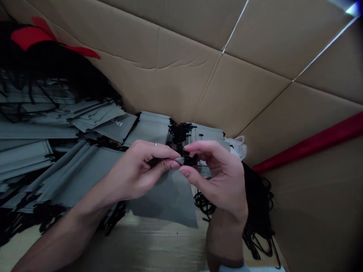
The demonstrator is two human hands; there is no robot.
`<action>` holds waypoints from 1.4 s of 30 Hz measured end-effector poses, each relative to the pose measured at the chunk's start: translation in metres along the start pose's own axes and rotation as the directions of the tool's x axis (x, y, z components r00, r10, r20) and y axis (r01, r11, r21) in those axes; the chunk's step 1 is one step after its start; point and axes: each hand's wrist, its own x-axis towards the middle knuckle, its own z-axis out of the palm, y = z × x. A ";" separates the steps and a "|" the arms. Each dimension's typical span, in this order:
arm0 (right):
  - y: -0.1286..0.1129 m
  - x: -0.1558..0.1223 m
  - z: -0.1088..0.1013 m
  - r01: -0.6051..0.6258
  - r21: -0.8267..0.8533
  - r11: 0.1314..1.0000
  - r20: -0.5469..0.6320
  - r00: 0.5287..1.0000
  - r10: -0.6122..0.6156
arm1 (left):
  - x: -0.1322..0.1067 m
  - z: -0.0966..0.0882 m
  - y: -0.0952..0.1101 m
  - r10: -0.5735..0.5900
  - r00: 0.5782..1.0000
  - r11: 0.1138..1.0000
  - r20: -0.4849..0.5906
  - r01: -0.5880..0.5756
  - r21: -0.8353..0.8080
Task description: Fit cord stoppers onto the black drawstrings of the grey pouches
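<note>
A flat grey fabric pouch [167, 202] hangs from the fingers of my left hand [144, 166], which pinch its top corner between thumb and forefinger. At that corner sits a small bunched black cord [190, 160]. My right hand [221, 175] curls around this cord, its thumb and fingers closed on it from the right. The fingertips of both hands are close together but apart. Part of the pouch's upper edge is hidden behind my left hand.
Stacks of grey pouches [85, 162] with black cord ends spread to the left. Black cords [56, 64] with red strips [31, 37] lie behind them. Further black cords [256, 204] hang at right, near a clear plastic bag [240, 147]. Cardboard walls [181, 83] rise behind; a red strip [309, 141] crosses the right one.
</note>
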 end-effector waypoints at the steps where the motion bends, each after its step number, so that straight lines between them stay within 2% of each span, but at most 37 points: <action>1: 0.000 0.000 -0.001 0.013 0.000 1.000 0.020 1.000 -0.013 | 0.000 0.000 0.000 0.010 1.000 1.000 0.007 -0.010 0.008; 4: -0.001 -0.001 -0.003 0.012 0.013 1.000 0.049 0.999 -0.013 | -0.001 -0.003 0.002 0.022 0.999 0.999 0.030 -0.023 0.042; 7: -0.002 -0.001 -0.006 -0.022 0.033 0.999 0.023 1.000 0.021 | -0.003 -0.010 0.004 0.050 0.996 0.996 0.070 -0.055 0.069; 12: -0.001 0.000 -0.006 0.010 0.106 0.994 0.035 0.999 -0.014 | -0.008 -0.023 0.005 0.138 0.973 0.990 0.187 -0.140 -0.001; 16: 0.001 -0.001 -0.003 0.022 0.114 0.993 0.031 0.999 -0.025 | -0.008 -0.029 0.007 0.130 0.970 0.991 0.207 -0.129 -0.020; 19: 0.001 -0.001 -0.003 0.021 0.106 0.994 0.033 0.999 -0.025 | -0.006 -0.029 0.011 0.071 0.974 0.995 0.217 -0.084 0.052; 22: 0.001 0.000 -0.003 0.025 0.098 0.995 0.007 1.000 -0.026 | -0.005 -0.024 0.013 -0.013 0.986 0.991 0.163 -0.009 0.131; 24: 0.002 0.001 -0.002 0.024 0.094 0.995 0.015 1.000 -0.025 | -0.006 -0.018 0.013 -0.005 0.997 0.996 0.077 -0.002 0.086; 27: 0.003 0.000 0.002 0.010 0.105 0.994 -0.004 1.000 -0.009 | -0.007 -0.007 0.009 0.096 0.994 0.995 -0.062 -0.094 0.023; 30: 0.003 -0.001 0.005 -0.007 0.114 0.993 -0.082 0.997 0.017 | -0.007 0.001 0.007 0.205 0.967 0.977 -0.151 -0.194 0.084; 34: -0.002 -0.002 0.006 0.022 0.045 0.999 -0.081 0.997 -0.019 | -0.009 0.003 0.006 0.284 0.939 0.941 -0.192 -0.236 0.241; 39: -0.008 -0.002 0.007 -0.022 -0.127 0.992 -0.118 0.993 0.007 | -0.016 0.005 0.005 0.417 0.895 0.803 -0.158 -0.282 0.525; 40: -0.009 -0.002 0.007 -0.027 -0.147 0.989 -0.133 0.991 0.007 | -0.018 0.005 0.005 0.438 0.888 0.778 -0.141 -0.296 0.555; 42: -0.011 -0.003 0.009 -0.033 -0.176 0.984 -0.156 0.988 0.006 | -0.021 0.006 0.005 0.427 0.890 0.796 -0.161 -0.286 0.533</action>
